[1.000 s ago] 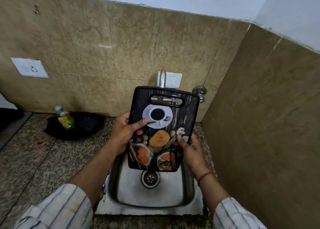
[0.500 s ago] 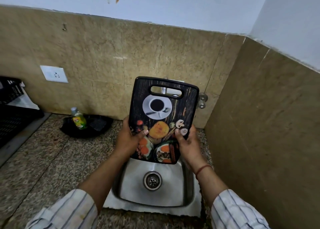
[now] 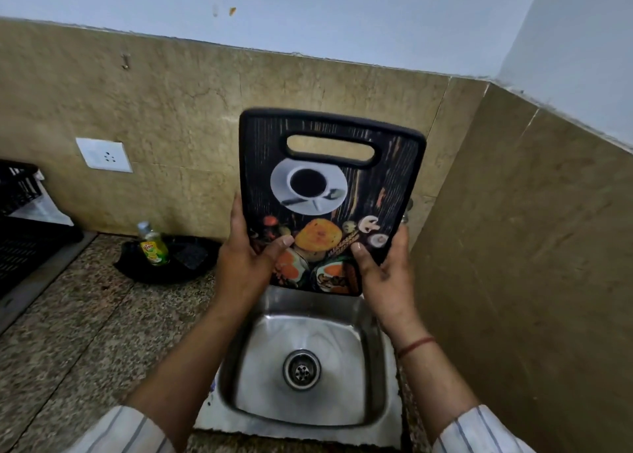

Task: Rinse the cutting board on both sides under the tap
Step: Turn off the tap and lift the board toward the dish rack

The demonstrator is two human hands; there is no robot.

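above sink [image 3: 239,377]: cutting board [image 3: 373,192] upright, left hand [image 3: 246,264] and right hand [image 3: 383,271] gripping its lower edges.

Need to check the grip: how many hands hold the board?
2. The left hand grips the board at its lower left edge, the right hand at its lower right edge, both above the sink. Neither is hidden.

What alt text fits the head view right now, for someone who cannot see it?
A left hand and right hand grip the lower sides of a black rectangular cutting board, printed with a coffee cup and food, held upright above a square stainless-steel sink. No running water shows; a small green bottle stands to its left.
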